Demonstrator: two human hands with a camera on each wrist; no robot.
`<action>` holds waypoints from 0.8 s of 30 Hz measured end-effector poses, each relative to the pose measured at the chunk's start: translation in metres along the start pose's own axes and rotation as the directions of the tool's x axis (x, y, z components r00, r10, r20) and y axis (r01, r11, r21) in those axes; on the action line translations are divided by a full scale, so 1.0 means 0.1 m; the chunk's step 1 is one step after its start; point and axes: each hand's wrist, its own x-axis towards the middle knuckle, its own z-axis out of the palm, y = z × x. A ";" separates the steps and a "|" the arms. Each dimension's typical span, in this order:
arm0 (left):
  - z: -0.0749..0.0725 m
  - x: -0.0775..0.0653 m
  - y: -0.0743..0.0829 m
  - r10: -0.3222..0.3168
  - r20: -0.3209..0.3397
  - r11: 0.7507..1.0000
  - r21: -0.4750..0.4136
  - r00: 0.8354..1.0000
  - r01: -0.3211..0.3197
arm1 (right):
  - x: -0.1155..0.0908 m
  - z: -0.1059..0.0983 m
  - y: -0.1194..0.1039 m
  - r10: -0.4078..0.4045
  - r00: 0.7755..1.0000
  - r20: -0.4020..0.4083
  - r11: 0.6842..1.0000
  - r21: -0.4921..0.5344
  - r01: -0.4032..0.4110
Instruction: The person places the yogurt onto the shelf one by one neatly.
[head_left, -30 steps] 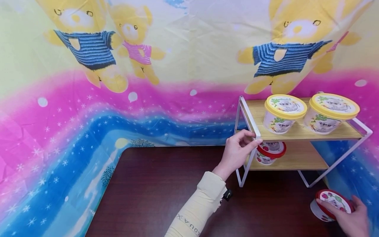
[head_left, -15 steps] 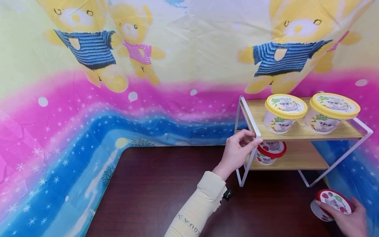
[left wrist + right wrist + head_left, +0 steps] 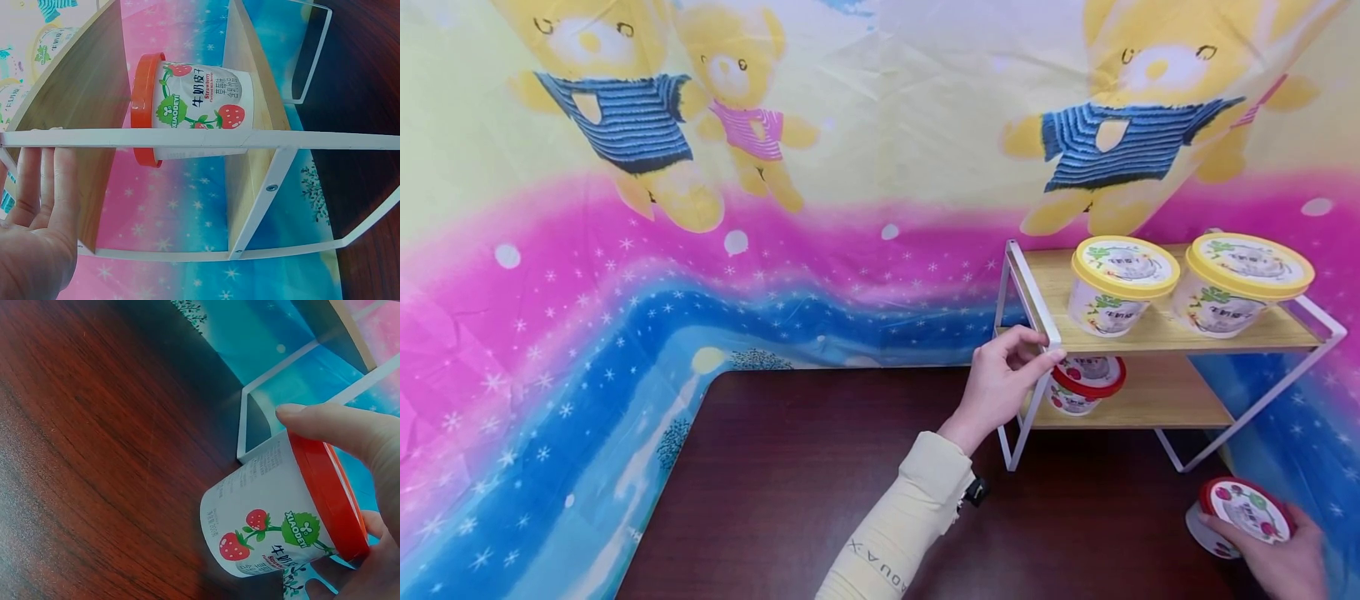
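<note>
My left hand (image 3: pixel 1000 379) grips the front left corner of a two-tier shelf rack (image 3: pixel 1048 279) with white metal sides and wooden boards. In the left wrist view its fingers (image 3: pixel 62 187) lie behind the white bar. Low at the right, in front of the rack, my right hand (image 3: pixel 1292 554) holds a red-lidded strawberry tub (image 3: pixel 1251 510), tilted in the right wrist view, thumb (image 3: pixel 297 415) at the lid's edge. Another red-lidded strawberry tub (image 3: pixel 200 106) stands on the lower board, near its left end, close to the left hand.
Two yellow-lidded tubs, one left (image 3: pixel 1108 312) and one right (image 3: pixel 1217 312), stand side by side on the upper board. The rack's feet rest on a dark wooden table (image 3: pixel 820 483). A cloth backdrop (image 3: pixel 880 192) printed with bears hangs behind and at both sides.
My right hand has shifted very slightly around the tub it holds. The left hand and the rack stay where they were.
</note>
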 end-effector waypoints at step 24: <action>-0.01 0.00 -0.01 0.003 0.005 1.000 -0.011 1.000 -0.003 | -0.02 0.03 -0.01 0.058 0.998 -0.039 0.998 0.022 -0.057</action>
